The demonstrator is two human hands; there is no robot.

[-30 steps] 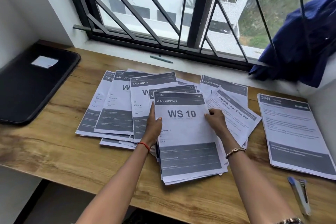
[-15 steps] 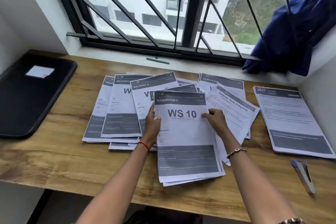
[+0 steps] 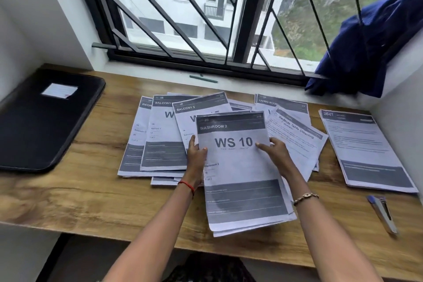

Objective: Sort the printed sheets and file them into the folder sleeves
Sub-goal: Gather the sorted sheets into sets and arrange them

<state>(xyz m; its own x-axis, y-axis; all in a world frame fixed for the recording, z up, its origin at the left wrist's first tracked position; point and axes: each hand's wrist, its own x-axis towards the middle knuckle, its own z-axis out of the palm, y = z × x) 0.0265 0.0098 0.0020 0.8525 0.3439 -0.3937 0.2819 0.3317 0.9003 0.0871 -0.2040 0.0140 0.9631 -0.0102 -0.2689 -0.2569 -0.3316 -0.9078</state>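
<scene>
A stack of printed sheets topped by "WASHROOM 2 / WS 10" (image 3: 238,167) lies at the middle of the wooden desk. My left hand (image 3: 196,155) grips its left edge, thumb on top. My right hand (image 3: 275,153) holds the right edge, thumb on the top sheet. Fanned sheets headed "BALCONY" (image 3: 164,135) spread to the left. Sheets headed "Bedside Table Cleaning" (image 3: 297,137) lie to the right. A black closed folder (image 3: 43,119) with a white label rests at the far left.
A separate pile headed "2641" (image 3: 364,146) lies at the right. A blue and silver stapler (image 3: 382,213) sits near the front right edge. A green pen (image 3: 203,78) lies on the sill. Blue cloth (image 3: 375,48) hangs over the right ledge. Window bars behind.
Both hands stay on the WS 10 stack. The stack's upper end seems slightly raised and shifted. The camera view has tilted upward.
</scene>
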